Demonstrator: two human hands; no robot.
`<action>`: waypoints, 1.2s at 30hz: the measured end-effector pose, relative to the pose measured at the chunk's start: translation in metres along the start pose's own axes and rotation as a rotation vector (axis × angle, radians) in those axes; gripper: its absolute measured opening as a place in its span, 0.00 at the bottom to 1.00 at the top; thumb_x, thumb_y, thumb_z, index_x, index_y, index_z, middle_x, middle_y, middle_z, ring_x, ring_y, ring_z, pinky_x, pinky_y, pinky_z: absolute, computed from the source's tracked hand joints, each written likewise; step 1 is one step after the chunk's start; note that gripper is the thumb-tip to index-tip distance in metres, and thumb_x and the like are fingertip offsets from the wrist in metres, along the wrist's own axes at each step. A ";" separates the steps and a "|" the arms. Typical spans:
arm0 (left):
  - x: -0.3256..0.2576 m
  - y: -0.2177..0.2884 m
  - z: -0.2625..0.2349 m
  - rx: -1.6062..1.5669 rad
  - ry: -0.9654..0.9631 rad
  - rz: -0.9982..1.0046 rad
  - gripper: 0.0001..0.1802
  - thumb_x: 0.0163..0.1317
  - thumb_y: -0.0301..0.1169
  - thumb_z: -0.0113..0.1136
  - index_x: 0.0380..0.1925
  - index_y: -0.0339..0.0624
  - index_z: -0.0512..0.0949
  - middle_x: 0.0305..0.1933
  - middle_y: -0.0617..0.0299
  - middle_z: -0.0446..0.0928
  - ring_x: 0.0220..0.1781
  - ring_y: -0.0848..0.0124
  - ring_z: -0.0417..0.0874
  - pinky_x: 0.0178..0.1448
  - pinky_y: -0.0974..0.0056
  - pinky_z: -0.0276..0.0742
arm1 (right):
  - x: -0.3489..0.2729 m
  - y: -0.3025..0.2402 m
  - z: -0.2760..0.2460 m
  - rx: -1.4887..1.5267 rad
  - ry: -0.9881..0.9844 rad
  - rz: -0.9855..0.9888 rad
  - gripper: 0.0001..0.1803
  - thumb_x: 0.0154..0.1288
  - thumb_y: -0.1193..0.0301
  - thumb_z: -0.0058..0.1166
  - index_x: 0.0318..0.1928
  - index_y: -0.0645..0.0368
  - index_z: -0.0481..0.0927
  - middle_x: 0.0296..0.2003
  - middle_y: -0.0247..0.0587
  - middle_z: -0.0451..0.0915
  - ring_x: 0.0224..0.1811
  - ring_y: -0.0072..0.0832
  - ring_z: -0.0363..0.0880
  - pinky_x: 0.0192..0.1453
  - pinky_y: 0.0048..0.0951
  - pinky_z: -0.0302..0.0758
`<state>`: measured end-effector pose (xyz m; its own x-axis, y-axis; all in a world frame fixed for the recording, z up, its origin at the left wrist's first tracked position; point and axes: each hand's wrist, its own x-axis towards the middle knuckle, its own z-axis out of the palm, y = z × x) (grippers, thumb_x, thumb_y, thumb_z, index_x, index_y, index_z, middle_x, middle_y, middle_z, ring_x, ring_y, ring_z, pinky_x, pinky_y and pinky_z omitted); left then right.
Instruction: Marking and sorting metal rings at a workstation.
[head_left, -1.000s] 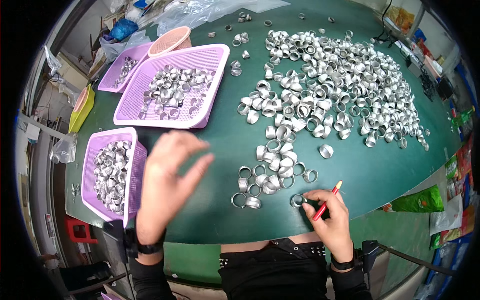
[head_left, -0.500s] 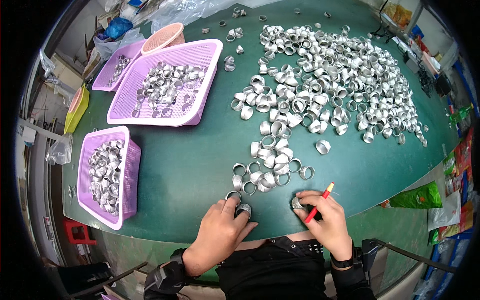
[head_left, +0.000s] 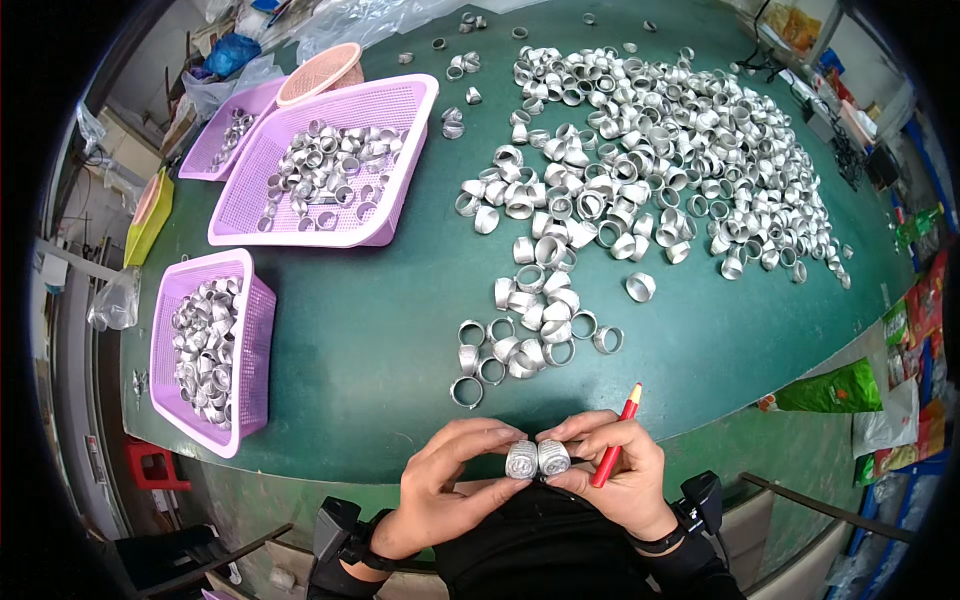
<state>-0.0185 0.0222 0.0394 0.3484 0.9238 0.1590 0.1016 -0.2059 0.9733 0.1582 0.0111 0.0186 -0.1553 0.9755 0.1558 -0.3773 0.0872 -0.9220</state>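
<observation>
Close to my body, past the table's front edge, my left hand (head_left: 450,482) pinches a silver ring (head_left: 521,460) between thumb and fingers. Right beside it, my right hand (head_left: 618,470) grips a second silver ring (head_left: 553,458), and the two patterned faces are turned up side by side. A red pencil (head_left: 616,436) with a yellowish tip is tucked between the fingers of my right hand. Just beyond my hands, a small cluster of silver rings (head_left: 527,358) lies on the green table (head_left: 360,370), with a single ring nearest my left hand.
A large pile of rings (head_left: 690,150) spreads over the right and far table. On the left stand a small purple basket (head_left: 262,350) and a large purple basket (head_left: 395,215), both holding rings. Behind are another purple basket (head_left: 200,165) and a pink basket (head_left: 322,75).
My left hand has picked up a ring from the table. Both hands have drawn together near my body, bringing their rings side by side.
</observation>
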 end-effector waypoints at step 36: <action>0.001 -0.003 0.010 0.244 0.103 0.153 0.24 0.38 0.16 0.63 0.40 0.37 0.72 0.37 0.54 0.72 0.40 0.64 0.75 0.40 0.69 0.73 | 0.000 -0.019 0.003 -0.572 0.022 -0.124 0.22 0.39 0.79 0.65 0.37 0.62 0.70 0.36 0.46 0.75 0.38 0.34 0.76 0.38 0.28 0.73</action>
<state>-0.0085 0.0205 0.0353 0.2814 0.9015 0.3289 0.2801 -0.4050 0.8704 0.1626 0.0093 0.0372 -0.1202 0.9546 0.2726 0.1626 0.2899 -0.9432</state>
